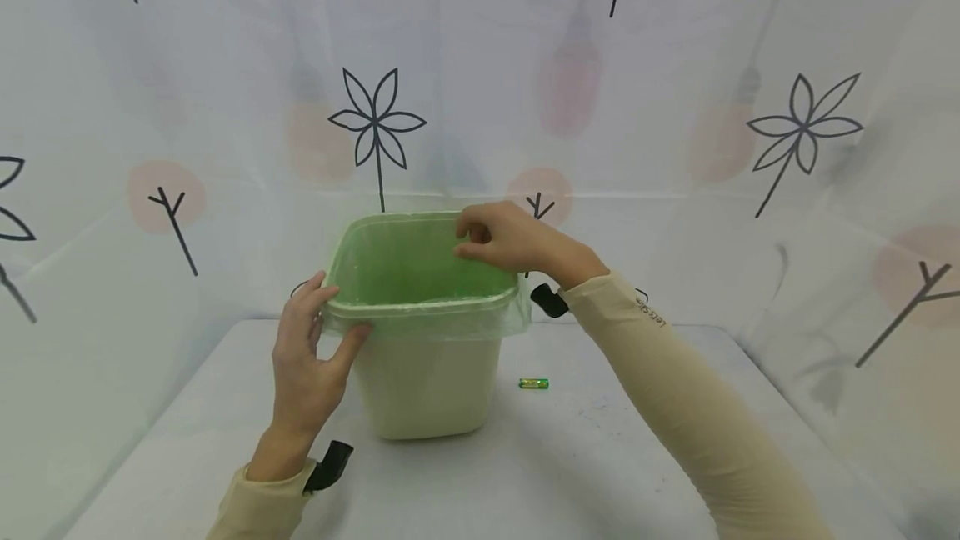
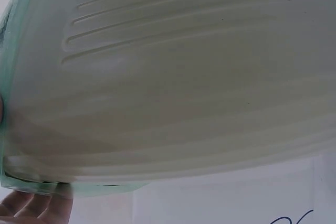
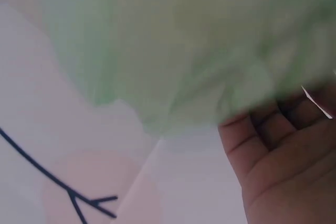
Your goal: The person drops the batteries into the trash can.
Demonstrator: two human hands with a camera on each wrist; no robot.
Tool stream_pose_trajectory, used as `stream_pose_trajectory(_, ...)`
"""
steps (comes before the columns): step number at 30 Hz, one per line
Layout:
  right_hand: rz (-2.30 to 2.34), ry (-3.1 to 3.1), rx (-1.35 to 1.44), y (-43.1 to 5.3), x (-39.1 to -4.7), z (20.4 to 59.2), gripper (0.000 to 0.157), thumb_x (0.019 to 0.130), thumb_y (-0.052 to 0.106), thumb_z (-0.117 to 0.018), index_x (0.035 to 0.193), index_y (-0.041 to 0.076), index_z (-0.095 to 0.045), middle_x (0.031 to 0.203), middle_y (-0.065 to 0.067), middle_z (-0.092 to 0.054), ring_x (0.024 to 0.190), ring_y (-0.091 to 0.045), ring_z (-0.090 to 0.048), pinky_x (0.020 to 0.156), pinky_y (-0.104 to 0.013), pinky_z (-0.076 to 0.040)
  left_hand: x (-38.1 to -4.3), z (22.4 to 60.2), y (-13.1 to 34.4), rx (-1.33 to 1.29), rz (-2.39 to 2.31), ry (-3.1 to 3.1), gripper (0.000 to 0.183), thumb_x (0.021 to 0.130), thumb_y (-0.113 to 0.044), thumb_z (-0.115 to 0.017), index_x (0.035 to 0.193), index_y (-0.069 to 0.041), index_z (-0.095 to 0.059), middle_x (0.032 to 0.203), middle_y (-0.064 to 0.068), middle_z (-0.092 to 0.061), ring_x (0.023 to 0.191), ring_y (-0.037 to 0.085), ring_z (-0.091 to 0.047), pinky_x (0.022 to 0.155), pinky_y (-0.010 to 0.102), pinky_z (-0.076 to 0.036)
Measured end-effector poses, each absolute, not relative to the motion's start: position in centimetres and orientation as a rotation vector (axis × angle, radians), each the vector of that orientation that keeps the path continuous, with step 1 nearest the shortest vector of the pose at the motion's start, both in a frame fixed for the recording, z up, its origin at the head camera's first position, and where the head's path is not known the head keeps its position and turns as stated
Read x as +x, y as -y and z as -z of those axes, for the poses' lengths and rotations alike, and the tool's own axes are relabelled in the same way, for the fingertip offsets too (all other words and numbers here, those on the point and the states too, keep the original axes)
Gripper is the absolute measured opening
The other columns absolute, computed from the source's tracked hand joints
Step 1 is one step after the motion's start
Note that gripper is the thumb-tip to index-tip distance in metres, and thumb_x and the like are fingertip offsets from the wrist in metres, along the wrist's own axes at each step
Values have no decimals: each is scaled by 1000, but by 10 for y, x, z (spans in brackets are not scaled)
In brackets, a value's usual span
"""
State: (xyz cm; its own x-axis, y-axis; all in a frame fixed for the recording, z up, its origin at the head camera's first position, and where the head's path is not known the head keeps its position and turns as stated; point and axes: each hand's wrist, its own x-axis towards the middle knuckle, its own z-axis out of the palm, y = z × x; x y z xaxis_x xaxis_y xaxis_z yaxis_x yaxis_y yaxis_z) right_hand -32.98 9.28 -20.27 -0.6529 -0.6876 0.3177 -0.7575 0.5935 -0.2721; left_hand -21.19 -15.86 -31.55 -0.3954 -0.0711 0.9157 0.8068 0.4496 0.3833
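A pale green trash bin (image 1: 427, 382) stands on the table, lined with a thin translucent green trash bag (image 1: 435, 325) folded down over its rim. My left hand (image 1: 311, 357) holds the bin's front left corner, thumb on the front and fingers along the left side, over the bag. In the left wrist view, the ribbed bin wall (image 2: 184, 93) fills most of the picture. My right hand (image 1: 510, 236) is over the right side of the bin's mouth, fingers loosely bent, a gap between thumb and index finger. The right wrist view shows blurred bag film (image 3: 157, 51) beside its fingers.
A small green and yellow battery (image 1: 534, 383) lies on the white table (image 1: 600, 457) to the right of the bin. Behind and at the sides hangs a white curtain (image 1: 465, 65) with flower and twig drawings.
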Motion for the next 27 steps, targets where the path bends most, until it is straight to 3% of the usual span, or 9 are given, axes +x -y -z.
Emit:
stream_pose_trajectory(11,-683,2607,1028,-152,-326,209,15,93,27,-63,100,14,-65,83,0,-60,75,-16,-53,68,-32,-49,-212,315,158,-648,1105,1700,57,66,26,-71,118,18,-48,132,35,-41,120,47,-43,107,27,-40)
stream_pose_trajectory(27,-805,2793,894,-198,-326,298,17,93,26,-63,102,12,-64,81,2,-59,72,-16,-53,62,-30,-51,-213,317,157,-629,1115,1697,55,67,25,-71,117,18,-49,133,34,-42,121,47,-43,106,26,-40)
